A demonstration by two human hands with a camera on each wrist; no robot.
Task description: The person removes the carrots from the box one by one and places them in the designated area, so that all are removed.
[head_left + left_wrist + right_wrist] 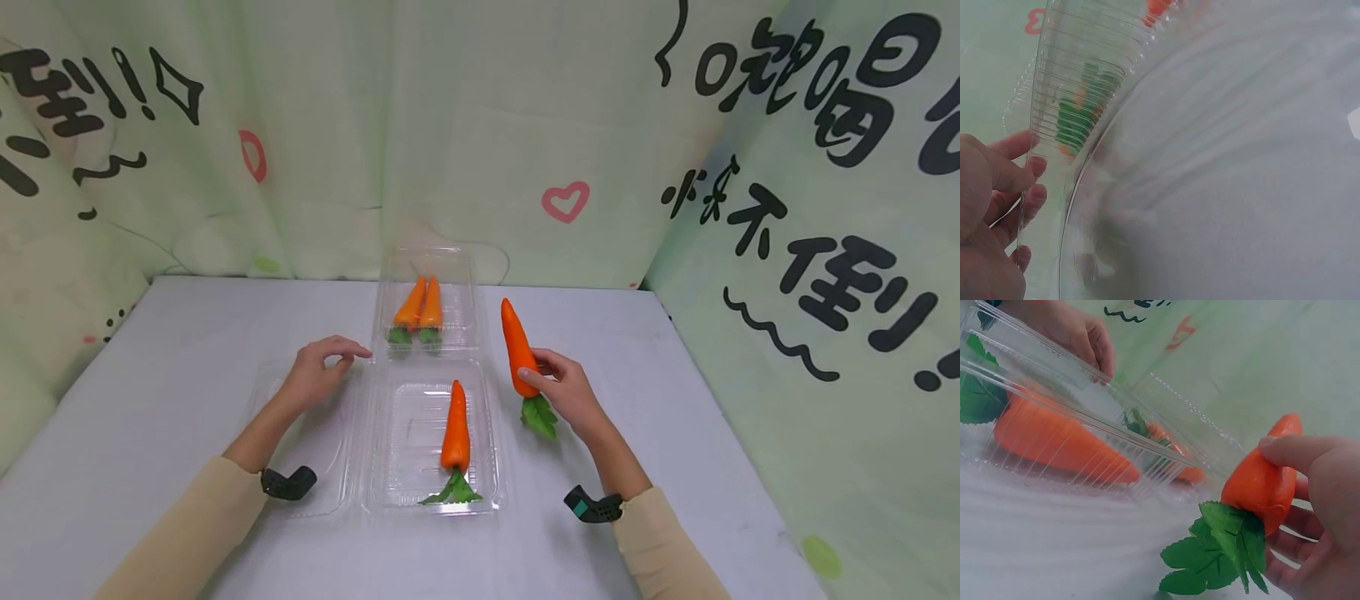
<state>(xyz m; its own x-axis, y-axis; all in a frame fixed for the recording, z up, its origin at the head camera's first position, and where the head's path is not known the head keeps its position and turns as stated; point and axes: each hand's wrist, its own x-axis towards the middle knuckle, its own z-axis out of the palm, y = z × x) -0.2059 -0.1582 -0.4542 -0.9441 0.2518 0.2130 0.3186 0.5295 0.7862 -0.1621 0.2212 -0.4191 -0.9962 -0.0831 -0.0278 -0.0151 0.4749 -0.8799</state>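
In the head view, my right hand [566,392] grips an orange toy carrot [517,346] with its tip up and green leaves hanging below the palm. The right wrist view shows the thumb [1291,447] across the carrot and fingers behind it. My left hand [318,367] is at the far left corner of an opened clear plastic clamshell box [491,442]. Seen from the left wrist, thumb and fingers pinch its thin clear rim [1034,119]. One carrot [456,429] lies in the box, tip away from me, leaves at the near end.
Behind the box stands another clear container [465,308] holding two carrots [420,308]. The box's clear lid [322,475] lies flat under the left forearm. A white table [622,333] carries everything, with printed curtains [480,125] at its back and sides.
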